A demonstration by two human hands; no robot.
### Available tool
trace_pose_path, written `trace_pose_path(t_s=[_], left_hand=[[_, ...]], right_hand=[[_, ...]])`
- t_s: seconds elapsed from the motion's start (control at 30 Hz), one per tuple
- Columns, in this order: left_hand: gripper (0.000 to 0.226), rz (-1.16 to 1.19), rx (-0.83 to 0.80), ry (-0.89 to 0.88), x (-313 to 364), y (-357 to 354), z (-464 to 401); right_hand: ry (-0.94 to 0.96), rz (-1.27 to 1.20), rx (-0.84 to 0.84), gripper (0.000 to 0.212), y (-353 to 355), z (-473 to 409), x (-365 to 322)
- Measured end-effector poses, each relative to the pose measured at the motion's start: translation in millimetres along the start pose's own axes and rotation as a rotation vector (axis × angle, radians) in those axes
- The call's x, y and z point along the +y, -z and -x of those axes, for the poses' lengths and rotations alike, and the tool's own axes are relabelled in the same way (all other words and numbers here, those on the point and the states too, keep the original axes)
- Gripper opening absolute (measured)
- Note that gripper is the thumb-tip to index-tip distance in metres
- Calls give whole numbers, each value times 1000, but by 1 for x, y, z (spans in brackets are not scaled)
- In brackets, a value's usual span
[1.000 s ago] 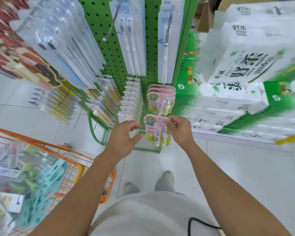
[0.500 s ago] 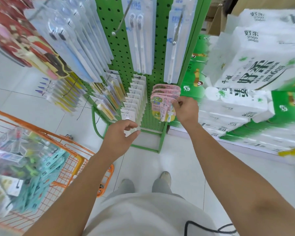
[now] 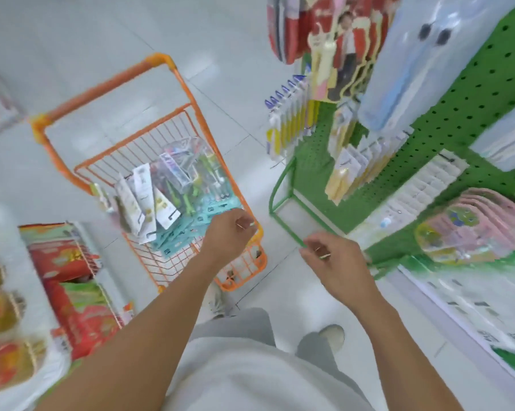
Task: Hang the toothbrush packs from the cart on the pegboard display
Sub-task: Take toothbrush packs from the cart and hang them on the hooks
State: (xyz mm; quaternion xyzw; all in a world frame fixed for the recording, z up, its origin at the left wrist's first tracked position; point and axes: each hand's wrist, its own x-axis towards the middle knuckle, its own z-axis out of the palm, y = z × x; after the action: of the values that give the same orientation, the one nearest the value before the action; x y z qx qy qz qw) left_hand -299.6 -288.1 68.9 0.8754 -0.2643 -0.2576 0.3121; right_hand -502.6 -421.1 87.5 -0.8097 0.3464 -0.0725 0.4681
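Head view showed both hands empty, loosely curled: left hand (image 3: pixel 231 232) over the cart (image 3: pixel 158 66), plenty of toothbrush packs (image 3: pixel 173 185) just beyond it; pegboard (image 3: pixel 464 114) past the right hand (image 3: pixel 330 256), partly stocked.

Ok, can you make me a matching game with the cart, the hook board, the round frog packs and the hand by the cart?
Things:
1. cart
2. pegboard
3. pink packs
4. left hand

Clues:
A. green with little holes
B. hanging low on the display, far right
C. orange wire
D. reaching over the cart's near corner

Pairs: 1-C, 2-A, 3-B, 4-D
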Motion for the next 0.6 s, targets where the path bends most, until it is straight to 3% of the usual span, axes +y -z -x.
trace_pose_path(t_s=[0.1,0.23,0.4,0.5,0.6], left_hand=[[18,-7,163,153,-70,54,-18],[37,-18,351,268,-161,128,-40],[79,-154,322,375,-243,188,-57],[76,-53,435,274,-261,198,-61],[49,107,556,398,-275,205,-69]], right_hand=[[90,50,-222,14,-79,-45,-46],[94,57,-297,18,-180,-99,-107],[-111,44,-326,33,-282,-148,-169],[-150,126,-359,47,-321,-164,-183],[-162,200,-355,48,-349,-176,-194]])
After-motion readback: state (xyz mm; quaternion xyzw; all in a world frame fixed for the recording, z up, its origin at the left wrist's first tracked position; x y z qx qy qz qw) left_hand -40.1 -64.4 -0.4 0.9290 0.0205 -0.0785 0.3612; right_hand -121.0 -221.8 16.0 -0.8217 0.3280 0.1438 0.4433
